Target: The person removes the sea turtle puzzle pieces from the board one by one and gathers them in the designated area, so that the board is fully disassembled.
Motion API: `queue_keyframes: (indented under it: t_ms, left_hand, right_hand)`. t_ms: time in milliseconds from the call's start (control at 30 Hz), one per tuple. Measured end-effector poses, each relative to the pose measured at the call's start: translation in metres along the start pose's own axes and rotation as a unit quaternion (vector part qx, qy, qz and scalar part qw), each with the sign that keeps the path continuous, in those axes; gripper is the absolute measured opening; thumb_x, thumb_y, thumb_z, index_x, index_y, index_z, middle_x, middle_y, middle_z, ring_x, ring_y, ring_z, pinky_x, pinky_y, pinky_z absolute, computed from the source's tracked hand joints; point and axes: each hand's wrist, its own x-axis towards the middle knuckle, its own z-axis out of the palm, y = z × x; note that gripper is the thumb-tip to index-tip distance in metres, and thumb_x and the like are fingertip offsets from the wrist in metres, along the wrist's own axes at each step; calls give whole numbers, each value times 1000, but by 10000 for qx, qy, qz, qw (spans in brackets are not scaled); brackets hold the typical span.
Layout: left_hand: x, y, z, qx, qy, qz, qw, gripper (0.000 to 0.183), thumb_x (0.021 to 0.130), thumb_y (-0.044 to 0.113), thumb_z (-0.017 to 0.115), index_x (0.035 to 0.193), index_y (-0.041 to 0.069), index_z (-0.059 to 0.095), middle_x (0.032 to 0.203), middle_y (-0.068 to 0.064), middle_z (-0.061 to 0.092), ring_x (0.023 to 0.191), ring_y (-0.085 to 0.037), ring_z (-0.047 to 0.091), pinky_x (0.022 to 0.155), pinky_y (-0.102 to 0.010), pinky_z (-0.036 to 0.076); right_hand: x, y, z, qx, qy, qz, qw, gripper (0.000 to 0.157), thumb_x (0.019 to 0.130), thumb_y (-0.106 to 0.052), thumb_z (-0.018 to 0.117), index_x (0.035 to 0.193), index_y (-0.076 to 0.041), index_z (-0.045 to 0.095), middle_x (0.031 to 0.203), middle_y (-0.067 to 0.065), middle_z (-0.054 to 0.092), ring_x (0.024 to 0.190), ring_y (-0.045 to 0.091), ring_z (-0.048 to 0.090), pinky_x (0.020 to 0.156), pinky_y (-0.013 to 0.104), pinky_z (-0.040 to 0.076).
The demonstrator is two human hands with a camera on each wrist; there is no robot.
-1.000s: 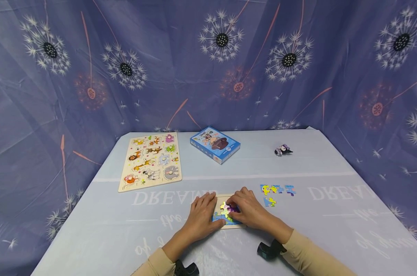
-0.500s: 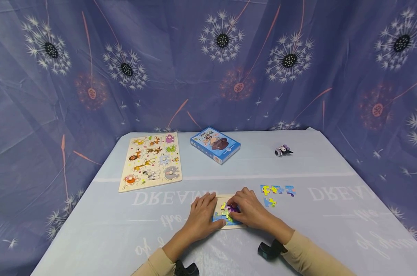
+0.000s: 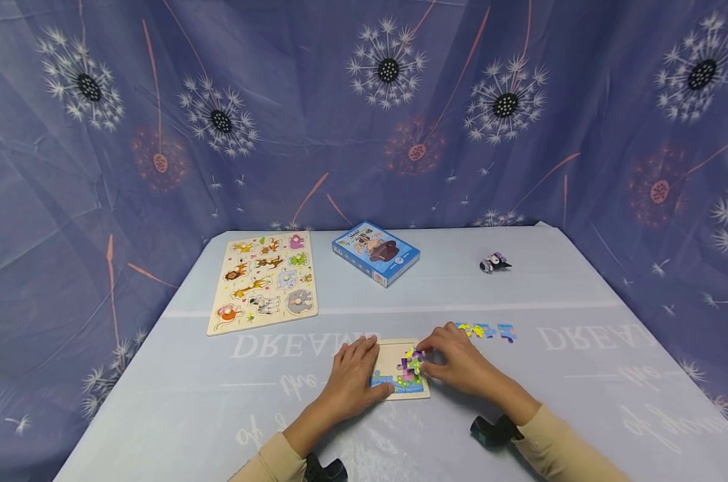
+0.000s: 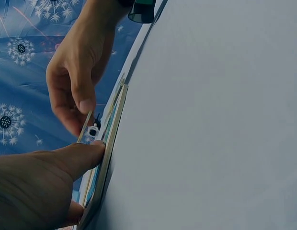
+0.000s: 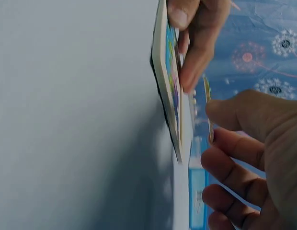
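Observation:
A small wooden puzzle tray (image 3: 389,355) lies on the table, with blue, green and purple pieces fitted along its bottom and right parts. My left hand (image 3: 350,385) rests on the tray's left side, fingers fairly straight, its thumb (image 4: 86,155) pressing near the lower edge. At the tray's right side, my right hand (image 3: 460,361) pinches a yellow, green and purple puzzle piece (image 3: 415,361) between thumb and fingers. The right wrist view shows that puzzle piece (image 5: 208,91) edge-on, held up apart from the tray.
Loose puzzle pieces (image 3: 477,331) lie right of the tray, partly behind my right hand, with another puzzle piece (image 3: 506,332) beside them. Farther back are an animal knob puzzle board (image 3: 267,281), a blue box (image 3: 376,252) and a small figurine (image 3: 494,262). A patterned curtain (image 3: 304,134) stands behind.
My right hand has moved right, from over the middle of the tray to its right edge, with the puzzle piece now pinched and turned. My left hand has stayed put.

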Motion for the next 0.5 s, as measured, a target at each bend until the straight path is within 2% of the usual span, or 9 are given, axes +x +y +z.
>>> queue_keyframes:
  t_ms: [500]
  left_hand:
    - [0, 0, 1, -52, 1, -8, 10000, 74, 80, 44, 66, 136, -1, 46, 146, -13, 42, 138, -33, 34, 111, -55, 23]
  right_hand:
    - [-37, 56, -33, -217, 482, -151, 9985, 26, 73, -18, 78, 98, -20, 69, 90, -11, 60, 84, 7, 41, 74, 28, 32]
